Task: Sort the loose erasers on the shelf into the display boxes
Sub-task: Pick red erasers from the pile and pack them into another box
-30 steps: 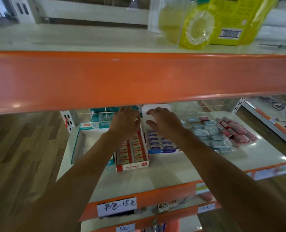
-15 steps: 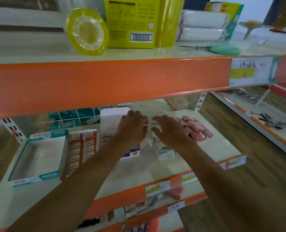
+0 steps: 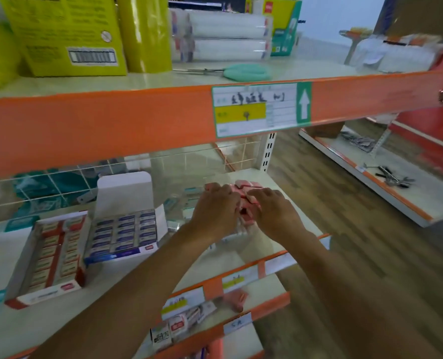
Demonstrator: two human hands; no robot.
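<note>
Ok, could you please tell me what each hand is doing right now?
Left hand: fingers curled round the pink erasers.
Right hand: fingers curled round the same pink erasers.

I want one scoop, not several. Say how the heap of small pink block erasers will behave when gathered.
The small pink block erasers lie in a loose jumble, so they will probably scatter rather than lift together. Flat-sided and small, they likely feel light and slide, not roll. The glossy white shelf may let pushed ones skid.

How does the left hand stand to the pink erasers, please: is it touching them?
Touching. The head view shows the left hand with its fingers curved down onto the pink erasers, and no gap shows between them.
</note>
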